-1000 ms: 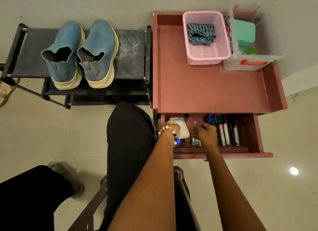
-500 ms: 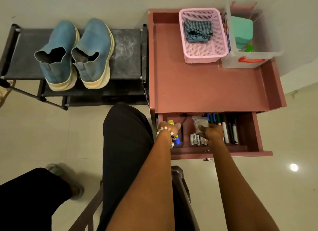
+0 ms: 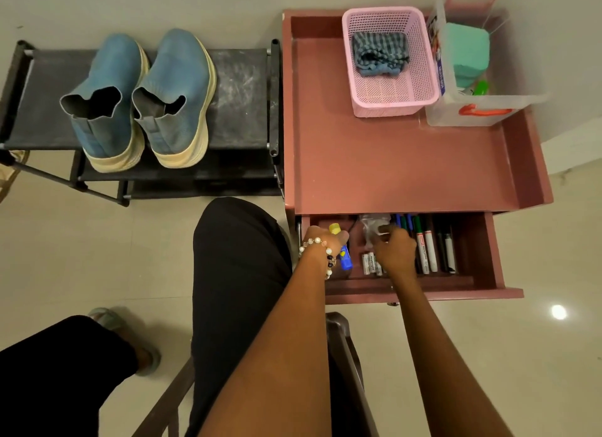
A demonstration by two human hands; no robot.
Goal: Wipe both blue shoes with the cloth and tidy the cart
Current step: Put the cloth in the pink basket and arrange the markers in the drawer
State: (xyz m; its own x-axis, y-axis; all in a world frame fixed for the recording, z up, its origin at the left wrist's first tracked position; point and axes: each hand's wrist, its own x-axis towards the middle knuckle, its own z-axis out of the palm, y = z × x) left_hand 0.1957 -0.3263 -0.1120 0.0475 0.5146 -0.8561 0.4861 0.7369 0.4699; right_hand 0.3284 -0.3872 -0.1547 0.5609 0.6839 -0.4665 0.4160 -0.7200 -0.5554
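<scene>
Blue knit uppers and thick cream soles mark the 2 shoes [image 3: 140, 101], which stand side by side, touching, on the black rack [image 3: 241, 101] in the upper left of the frame. They look soft at the ankle and stiff at the sole, so I judge the firm heel or sole edge the best place to take hold. The striped cloth [image 3: 379, 54] lies crumpled in the pink basket [image 3: 391, 102] at the upper right, on the top tray of the reddish cart [image 3: 400, 162]; it should be light and limp, easy to pinch anywhere.

Below the tray the drawer [image 3: 479, 257] stands pulled out, and both hands are in it, a little apart. The left hand [image 3: 322, 244], with a beaded bracelet [image 3: 321, 251] at the wrist, is curled round a blue and yellow tube [image 3: 343, 254]. The right hand [image 3: 395, 251] pinches a small clear bag [image 3: 374, 224], thin and crinkly, likely slippery. Just beside it lie batteries [image 3: 369, 264], and further right a row of markers [image 3: 426, 244]. A clear bin [image 3: 482, 109] with a green block [image 3: 467, 55] sits beside the basket.
</scene>
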